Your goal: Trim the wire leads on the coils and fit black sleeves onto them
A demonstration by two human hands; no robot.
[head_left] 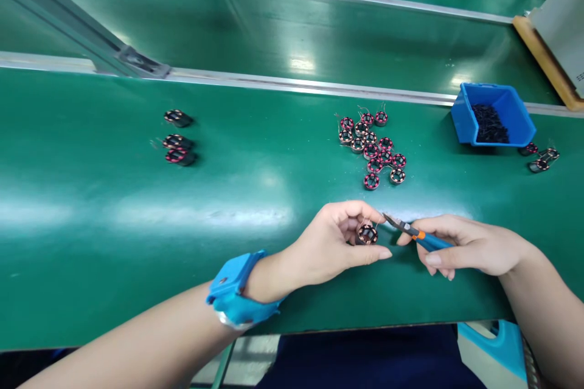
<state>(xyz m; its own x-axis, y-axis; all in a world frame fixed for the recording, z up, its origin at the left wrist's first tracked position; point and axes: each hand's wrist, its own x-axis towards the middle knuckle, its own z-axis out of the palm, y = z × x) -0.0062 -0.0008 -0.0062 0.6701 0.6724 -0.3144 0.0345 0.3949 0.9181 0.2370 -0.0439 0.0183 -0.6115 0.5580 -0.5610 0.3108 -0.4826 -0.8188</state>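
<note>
- The left hand (331, 240) grasps one wire coil (367, 234) between curled fingers and thumb, low over the worktop (274, 182), probably so its thin wire ends stay upward and free.
- The right hand (469, 246) grips blue-handled pliers (416, 233), tips pointed left beside the left fingertip, apparently for close control near the wires; whether they touch is unclear.
- More coils (371, 151) lie bunched beyond the hands, seemingly for easy reach.
- A blue bin (465, 118) keeps small dark pieces (489, 124) together.
</note>
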